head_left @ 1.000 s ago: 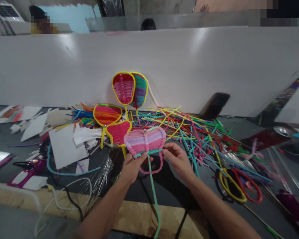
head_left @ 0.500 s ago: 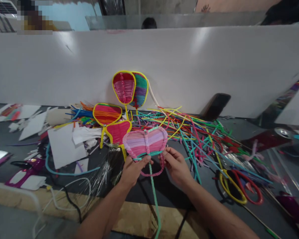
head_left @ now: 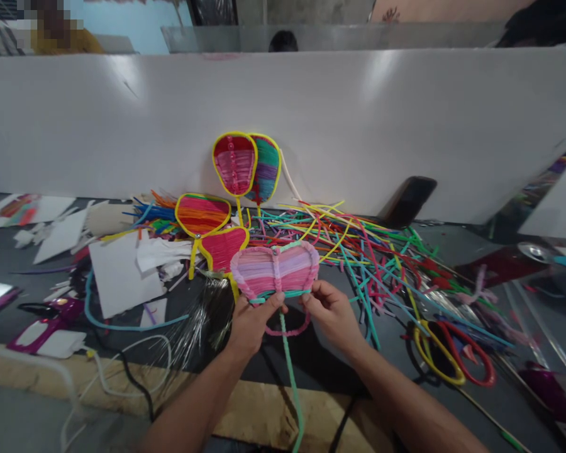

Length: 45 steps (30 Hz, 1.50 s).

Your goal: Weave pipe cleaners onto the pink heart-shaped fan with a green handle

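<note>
A pink and lilac woven pipe-cleaner fan [head_left: 274, 270] is held up over the dark table between both my hands. My left hand [head_left: 252, 321] pinches its lower edge near the middle spine. My right hand [head_left: 329, 311] is closed on the lower right edge, where a teal pipe cleaner [head_left: 290, 371] crosses the weave and trails down toward me. A loose pink loop hangs below the fan between my hands.
Several finished fans with yellow rims [head_left: 238, 165] lean on the white partition [head_left: 405, 126] or lie flat [head_left: 202, 214]. A heap of coloured pipe cleaners [head_left: 368, 251] spreads right. Paper scraps [head_left: 122, 274], purple scissors [head_left: 47, 324], a dark phone [head_left: 408, 200] and yellow and red loops [head_left: 453, 358] lie around.
The fan and both hands have shifted slightly left and down. My right hand has moved closer in along the fan's lower edge.
</note>
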Each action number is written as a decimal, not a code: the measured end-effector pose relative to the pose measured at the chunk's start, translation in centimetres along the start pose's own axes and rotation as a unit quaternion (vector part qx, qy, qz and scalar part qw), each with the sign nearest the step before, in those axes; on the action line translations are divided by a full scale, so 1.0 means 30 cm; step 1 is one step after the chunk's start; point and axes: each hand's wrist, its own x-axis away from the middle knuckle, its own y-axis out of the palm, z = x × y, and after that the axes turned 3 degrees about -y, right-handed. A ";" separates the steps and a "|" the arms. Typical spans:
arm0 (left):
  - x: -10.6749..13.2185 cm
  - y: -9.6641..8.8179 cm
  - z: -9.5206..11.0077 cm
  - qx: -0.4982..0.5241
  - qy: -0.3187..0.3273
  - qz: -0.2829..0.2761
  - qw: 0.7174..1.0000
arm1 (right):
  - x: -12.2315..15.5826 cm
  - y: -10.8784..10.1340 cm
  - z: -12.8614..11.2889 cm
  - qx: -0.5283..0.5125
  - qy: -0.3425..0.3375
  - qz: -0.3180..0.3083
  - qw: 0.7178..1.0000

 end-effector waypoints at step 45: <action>0.030 0.015 -0.004 0.030 0.005 -0.056 0.998 | -0.001 0.025 0.049 -0.064 -0.022 -0.014 0.998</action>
